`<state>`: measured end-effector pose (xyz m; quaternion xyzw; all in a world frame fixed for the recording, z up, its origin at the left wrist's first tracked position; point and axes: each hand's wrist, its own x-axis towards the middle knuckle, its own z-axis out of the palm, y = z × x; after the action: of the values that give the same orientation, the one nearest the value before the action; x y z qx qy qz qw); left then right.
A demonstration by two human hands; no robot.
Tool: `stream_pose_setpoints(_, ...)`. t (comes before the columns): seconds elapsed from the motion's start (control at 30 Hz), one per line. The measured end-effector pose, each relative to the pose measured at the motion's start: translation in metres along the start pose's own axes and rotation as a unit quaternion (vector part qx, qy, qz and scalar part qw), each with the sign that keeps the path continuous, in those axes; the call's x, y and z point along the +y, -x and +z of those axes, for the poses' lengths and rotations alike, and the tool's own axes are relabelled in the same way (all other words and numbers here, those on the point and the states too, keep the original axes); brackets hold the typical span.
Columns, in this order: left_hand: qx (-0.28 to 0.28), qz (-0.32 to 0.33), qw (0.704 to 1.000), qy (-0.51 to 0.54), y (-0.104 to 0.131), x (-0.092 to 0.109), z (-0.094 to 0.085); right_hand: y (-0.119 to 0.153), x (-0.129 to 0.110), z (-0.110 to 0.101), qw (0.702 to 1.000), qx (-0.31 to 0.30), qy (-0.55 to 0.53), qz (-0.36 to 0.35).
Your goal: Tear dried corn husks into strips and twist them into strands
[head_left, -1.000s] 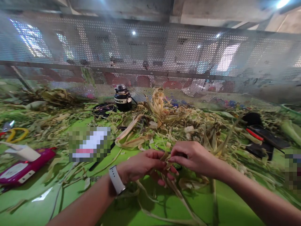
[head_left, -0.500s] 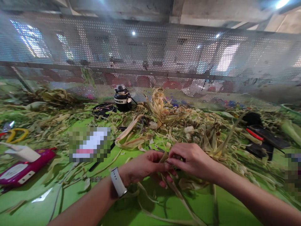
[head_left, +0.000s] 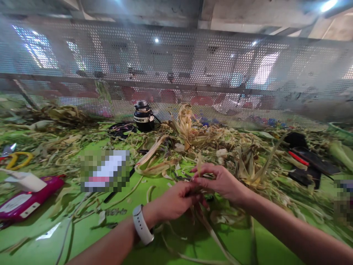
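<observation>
Just above the green tabletop [head_left: 121, 243], my two hands meet over pale dried corn-husk strips. My left hand [head_left: 175, 200], with a white watch [head_left: 142, 225] on its wrist, is closed on the husk strips [head_left: 211, 232], whose long ends trail down toward the front edge. Beside it, my right hand [head_left: 220, 182] pinches a husk strip [head_left: 199, 162] between thumb and fingers, its tip sticking up. Where the strips cross is hidden by my fingers. More dried husks [head_left: 252, 169] lie loose just beyond my right hand.
A black jar-shaped bottle [head_left: 143, 117] stands before a perforated metal screen [head_left: 176, 62]. At left lie a magenta device [head_left: 35, 197] with a white plug and yellow-handled scissors [head_left: 20, 161]. A partly blurred white item [head_left: 109, 169] rests nearer. Dark objects [head_left: 309, 162] sit at right among husk scraps.
My left hand has turned, its fingers now curled in more tightly and the watch face rolled. My right hand has shifted slightly, and a husk tip now stands up from its pinch.
</observation>
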<state>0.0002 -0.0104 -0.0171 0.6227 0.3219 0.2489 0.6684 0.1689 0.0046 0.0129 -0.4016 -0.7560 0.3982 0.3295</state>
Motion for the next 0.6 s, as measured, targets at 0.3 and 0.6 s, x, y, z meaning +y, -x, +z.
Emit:
stream_pose_setpoints(0.3,0.011,-0.069,0.979,0.190,0.001,0.002,-0.007,0.002,-0.010,-0.019,0.967,0.186,-0.176,-0.018)
stream_pose_setpoints(0.6,0.020,-0.089,0.952,0.292,0.004,0.008,-0.009,0.002,-0.013,-0.014,0.985,0.120,-0.120,-0.029)
